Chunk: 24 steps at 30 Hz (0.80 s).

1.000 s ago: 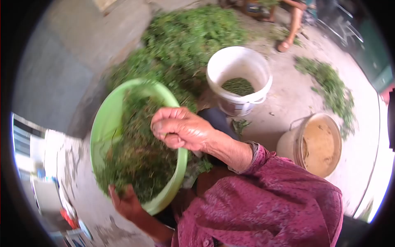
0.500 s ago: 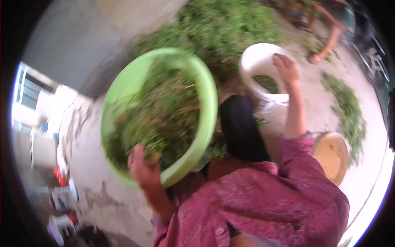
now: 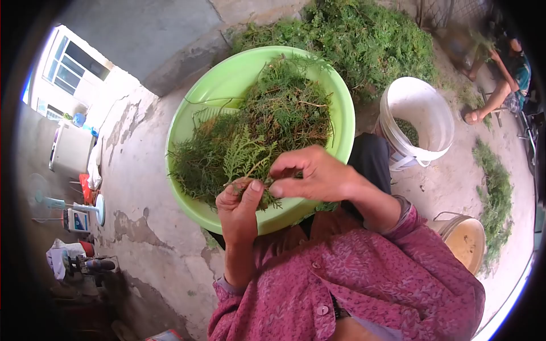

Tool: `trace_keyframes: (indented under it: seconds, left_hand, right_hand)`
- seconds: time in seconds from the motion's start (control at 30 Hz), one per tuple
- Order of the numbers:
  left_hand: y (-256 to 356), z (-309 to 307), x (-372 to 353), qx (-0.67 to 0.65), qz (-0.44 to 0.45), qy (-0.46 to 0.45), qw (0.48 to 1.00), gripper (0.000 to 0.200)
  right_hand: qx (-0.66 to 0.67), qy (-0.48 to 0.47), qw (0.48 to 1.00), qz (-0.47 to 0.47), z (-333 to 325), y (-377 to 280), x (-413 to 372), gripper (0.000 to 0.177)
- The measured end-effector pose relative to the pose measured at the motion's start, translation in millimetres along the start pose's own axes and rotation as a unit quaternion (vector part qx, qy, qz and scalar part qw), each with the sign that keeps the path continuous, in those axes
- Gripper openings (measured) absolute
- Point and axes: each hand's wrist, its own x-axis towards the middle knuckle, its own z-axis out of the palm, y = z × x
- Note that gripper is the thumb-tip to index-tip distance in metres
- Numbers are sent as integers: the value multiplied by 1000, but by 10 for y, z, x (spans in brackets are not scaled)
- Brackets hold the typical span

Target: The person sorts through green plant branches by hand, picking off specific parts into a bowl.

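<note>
My left hand (image 3: 239, 207) is closed on the stem of a flat-leaved evergreen sprig (image 3: 243, 156), thumb against fingers. Just to its right, my right hand (image 3: 315, 176) curls in a loose pinch by the sprig's lower end. Whatever lies between its fingertips is too small to make out. Both hands are over the near rim of a light green plastic basin (image 3: 347, 113), which holds a heap of cut evergreen sprigs (image 3: 290, 108). Right of the basin, a white bucket (image 3: 435, 119) has small green pieces (image 3: 407, 131) at its bottom.
A big pile of green branches (image 3: 375, 45) lies behind the basin. Another person (image 3: 506, 79) sits at the upper right. More branches (image 3: 493, 193) lie along the right, near a tan-bottomed pail (image 3: 463, 241). A fan (image 3: 68, 206) stands at the left.
My right hand has come from above the white bucket to beside my left hand. My left hand has moved from the basin's contents to hold up a sprig. The view has shifted.
</note>
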Motion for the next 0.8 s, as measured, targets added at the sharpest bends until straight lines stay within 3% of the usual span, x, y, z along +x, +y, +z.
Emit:
trace_keyframes:
  seconds: [0.07, 0.2, 0.3, 0.37, 0.43, 0.5, 0.57, 0.77, 0.8]
  left_hand:
    - [33, 12, -17, -14, 0, -8, 1000, 6]
    - [13, -63, -28, -19, 24, -40, 999, 6]
    - [29, -132, -31, -33, -15, -65, 997, 7]
    - [39, -173, -13, -109, -42, -64, 991, 9]
    - [39, -228, 5, -185, -66, -64, 979, 10]
    - [20, -293, 30, -181, -55, -33, 981, 10]
    - [-31, -304, 46, -229, -66, -6, 971, 13]
    - [-56, -245, 123, -313, -81, 22, 946, 11]
    - [-73, -234, 127, -337, -90, 11, 937, 10]
  right_hand:
    - [-92, -14, 996, 14, 96, 6, 28, 24]
    - [-70, -18, 997, 30, 140, 29, 39, 22]
    - [-31, -54, 997, 36, 140, 50, 52, 17]
    - [135, -69, 982, 117, 121, 36, 70, 16]
    - [355, -25, 918, 173, 73, 36, 59, 14]
    - [399, -15, 905, 147, -13, 71, 68, 14]
    - [404, 1, 900, 164, -28, 55, 69, 16]
    - [222, -31, 947, 229, 180, -35, 75, 22]
    - [242, -22, 947, 211, 205, 7, 74, 26]
